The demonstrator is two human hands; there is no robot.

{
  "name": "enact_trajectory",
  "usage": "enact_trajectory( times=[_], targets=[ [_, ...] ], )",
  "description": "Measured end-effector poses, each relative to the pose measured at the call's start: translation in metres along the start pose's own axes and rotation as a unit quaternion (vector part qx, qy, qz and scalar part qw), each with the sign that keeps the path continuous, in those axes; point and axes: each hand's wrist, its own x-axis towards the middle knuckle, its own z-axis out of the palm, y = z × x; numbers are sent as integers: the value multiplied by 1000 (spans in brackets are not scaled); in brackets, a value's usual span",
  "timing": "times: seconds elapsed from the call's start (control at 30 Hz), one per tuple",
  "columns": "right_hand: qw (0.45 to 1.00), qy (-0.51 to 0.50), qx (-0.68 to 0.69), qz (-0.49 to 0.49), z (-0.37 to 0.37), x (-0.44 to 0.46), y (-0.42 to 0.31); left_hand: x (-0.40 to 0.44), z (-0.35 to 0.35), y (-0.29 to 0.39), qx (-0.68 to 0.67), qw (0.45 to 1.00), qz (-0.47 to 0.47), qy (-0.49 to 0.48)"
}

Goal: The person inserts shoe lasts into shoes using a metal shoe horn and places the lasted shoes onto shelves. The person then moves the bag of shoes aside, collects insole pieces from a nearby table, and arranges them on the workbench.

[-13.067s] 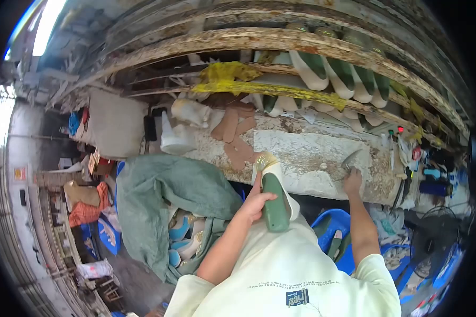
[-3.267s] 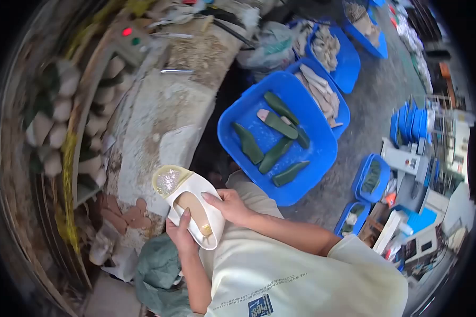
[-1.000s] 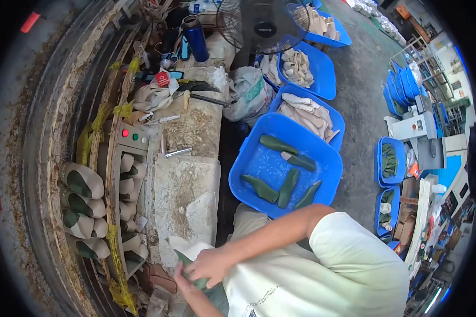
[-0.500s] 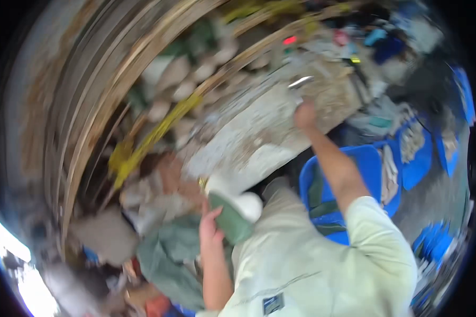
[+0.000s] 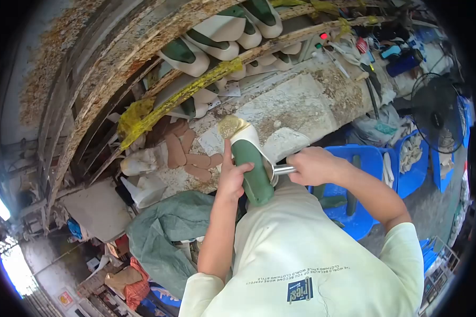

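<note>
Shoe (image 5: 247, 134) on a green form (image 5: 251, 171) sits in the curled left hand (image 5: 231, 179), at seven o'clock from the desk (image 5: 296, 103); the right hand (image 5: 313, 166), closed round a metal tool (image 5: 284, 170), is at three.

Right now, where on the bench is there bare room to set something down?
The bench looks free across its pale, stained middle: yellow-covered shelf rail behind, tan pads and the held shoe toward the left, black tool toward the right. It is crowded among those pads and at the far right end, around the blue bottle.
</note>
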Motion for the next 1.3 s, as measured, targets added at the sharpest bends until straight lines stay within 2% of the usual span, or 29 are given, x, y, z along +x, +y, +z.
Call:
enact_trajectory(
  times=[0.03, 0.1, 0.17, 0.23, 0.3, 0.33, 0.4, 0.5, 0.57, 0.63, 0.73, 0.77, 0.83, 0.9, 0.97, 1.0, 1.13, 1.17, 1.23, 1.27, 1.3],
  targets=[
    [1000, 1, 4, 12, 6, -6, 1, 5, 0, 2, -22, 997, -79, -13],
    [998, -29, 51, 25, 16, -14, 5, 29, -14, -5, -72, 991, -110, -21],
    [993, 18, 118, 22, 42, -21, 14, 60, -27, -12, -139, 972, -189, -8],
    [983, 68, 167, 44, 96, -13, 23, 102, -38, -41, -123, 974, -187, -19],
    [962, 140, 224, 74, 142, 0, 22, 143, -48, -66, -103, 956, -270, 44],
    [950, 193, 228, 87, 164, 5, 18, 148, -44, -79, -67, 972, -218, 63],
    [942, 216, 212, 143, 194, 11, 17, 158, -37, -97, -31, 974, -212, 71],
    [919, 200, 274, 199, 221, 14, 25, 163, -19, -115, 71, 973, -202, 84],
    [908, 197, 295, 221, 226, 16, 26, 145, 15, -99, 300, 924, -108, 211],
    [899, 189, 311, 243, 221, 18, 24, 147, 28, -95, 350, 901, -138, 217],
    [873, 175, 351, 289, 215, 17, 28, 157, 50, -117, 501, 800, -125, 305],
    [871, 168, 356, 295, 212, 22, 25, 161, 48, -126, 506, 797, -134, 303],
    [890, 125, 307, 312, 200, 32, 17, 163, 44, -141, 528, 777, -46, 340],
    [874, 141, 349, 307, 182, 33, 17, 166, 46, -141, 519, 783, -60, 338],
    [881, 122, 368, 272, 169, 41, 24, 180, 41, -143, 507, 803, -4, 312],
    [897, 80, 358, 247, 174, 44, 26, 180, 36, -145, 502, 811, 42, 299],
    [929, -142, 306, 155, 153, 55, 57, 163, 27, -144, 492, 813, 11, 310],
    [930, -140, 301, 156, 147, 59, 66, 164, 28, -144, 488, 816, 13, 310],
    [947, -213, 237, -36, 150, 67, 83, 162, 23, -151, 499, 812, 41, 300],
    [938, -109, 250, -213, 199, 81, 109, 153, 17, -158, 531, 798, 123, 257],
    [939, -111, 242, -216, 193, 82, 108, 144, 9, -170, 541, 789, 162, 242]
  ],
)
